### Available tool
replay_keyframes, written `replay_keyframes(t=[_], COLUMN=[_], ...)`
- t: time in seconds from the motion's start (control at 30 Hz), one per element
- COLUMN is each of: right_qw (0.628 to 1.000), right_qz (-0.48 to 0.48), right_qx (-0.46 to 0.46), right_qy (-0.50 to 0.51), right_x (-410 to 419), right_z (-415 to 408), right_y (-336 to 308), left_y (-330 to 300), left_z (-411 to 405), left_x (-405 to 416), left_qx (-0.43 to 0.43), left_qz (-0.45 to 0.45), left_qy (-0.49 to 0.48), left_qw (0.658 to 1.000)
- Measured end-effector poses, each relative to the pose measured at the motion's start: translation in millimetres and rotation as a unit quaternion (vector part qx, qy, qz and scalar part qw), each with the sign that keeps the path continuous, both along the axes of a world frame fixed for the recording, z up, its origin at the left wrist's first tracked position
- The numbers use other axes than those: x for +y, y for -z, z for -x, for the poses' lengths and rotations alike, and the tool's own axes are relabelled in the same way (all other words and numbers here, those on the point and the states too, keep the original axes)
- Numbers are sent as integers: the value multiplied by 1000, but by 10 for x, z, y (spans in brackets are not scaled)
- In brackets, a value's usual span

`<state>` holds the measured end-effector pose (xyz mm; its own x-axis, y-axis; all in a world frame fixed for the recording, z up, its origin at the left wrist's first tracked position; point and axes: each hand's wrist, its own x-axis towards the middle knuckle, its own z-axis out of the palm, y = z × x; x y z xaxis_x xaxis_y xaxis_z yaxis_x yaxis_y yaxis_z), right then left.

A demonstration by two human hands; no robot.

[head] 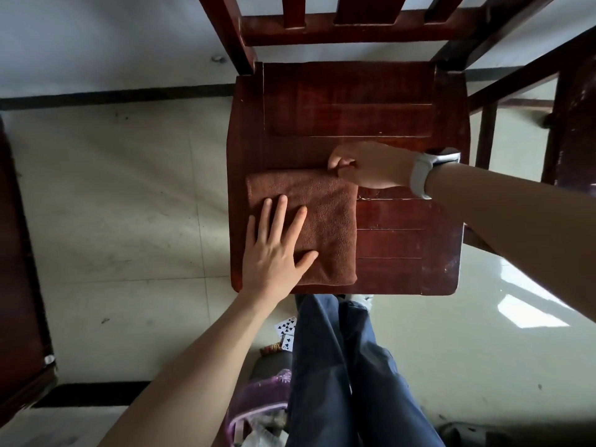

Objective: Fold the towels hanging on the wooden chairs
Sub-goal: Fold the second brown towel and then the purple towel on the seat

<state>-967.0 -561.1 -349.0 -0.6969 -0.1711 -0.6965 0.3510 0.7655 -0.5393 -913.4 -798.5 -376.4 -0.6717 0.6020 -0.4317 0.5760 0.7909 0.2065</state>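
Looking straight down on the wooden chair (387,101), and there on the near-left part of its seat lies the brown towel (325,221), folded into a neat flat rectangle with its near edge almost level with the seat's front edge; the left hand (274,253) is flat on top of it, fingers spread wide and palm down, covering the towel's left and near portion, thumb angled out to the right; over at the far-right corner of the towel the right hand (371,166) is curled, fingertips closed on that corner (a pinch, by the look of it, though the fingers themselves are tucked under and mostly hidden); a pale wristband (421,175) wraps the right wrist; the right half of the seat is bare dark-red wood with a few grooves running across it; the chair's slatted back rises at the top of the view; below the seat's front edge are the person's legs in dark blue trousers (348,366); on the pale tiled floor (113,204) just left of the legs lie two playing cards (286,330), black pips showing, and nearer still a purple bag (258,401) with something pale inside.
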Motion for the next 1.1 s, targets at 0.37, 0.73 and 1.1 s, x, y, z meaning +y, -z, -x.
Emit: replay_keyframes(t=[0.37,0.73,1.1], right_qw=[937,856,790], right_qz=[-152,42,-136], right_qx=[286,-151,28], right_qy=[132,493,597], right_x=[-144,-698,97], right_z=[-718,-1262,-1206], right_y=[-225,108,84], left_y=[-87,27,-104], left_z=[248,819,665], left_x=[166,550,583], left_qx=[71,-14,-199], left_qz=[-58,-54,-144], left_qy=[5,-5,-326], left_qw=[996,998,913])
